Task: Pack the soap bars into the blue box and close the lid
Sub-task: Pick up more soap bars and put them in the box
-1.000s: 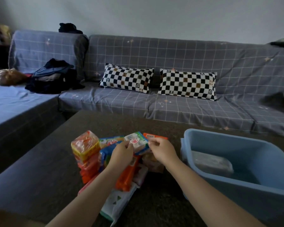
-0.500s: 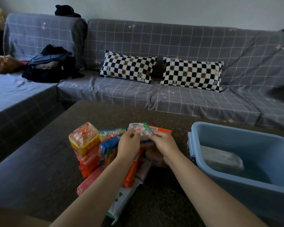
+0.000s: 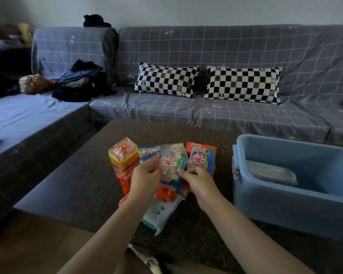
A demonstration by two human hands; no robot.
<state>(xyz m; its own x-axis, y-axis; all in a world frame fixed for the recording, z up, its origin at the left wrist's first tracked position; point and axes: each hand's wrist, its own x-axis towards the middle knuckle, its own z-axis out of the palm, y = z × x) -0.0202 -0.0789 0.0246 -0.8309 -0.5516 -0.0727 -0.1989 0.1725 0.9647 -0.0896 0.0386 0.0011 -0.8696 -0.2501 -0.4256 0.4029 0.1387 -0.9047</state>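
Hands, left hand (image 3: 145, 179) and right hand (image 3: 199, 180), have lifted 1 wrapped soap bar (image 3: 172, 163) off the pile, fingers pinching its edges, ready for the blue box (image 3: 285, 206)

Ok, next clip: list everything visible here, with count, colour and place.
soap packs: a pile, count unclear, orange, yellow, blue, green; table centre
held soap pack: one, white and green; above the pile
blue box: one, open; table right
wrapped bar: one, pale; inside the box
table: one, dark
sofa: grey grid pattern; behind the table
pillows: two, black-and-white checked; on the sofa
backpack: one, dark; sofa left
left hand, right hand: both gripping the held pack
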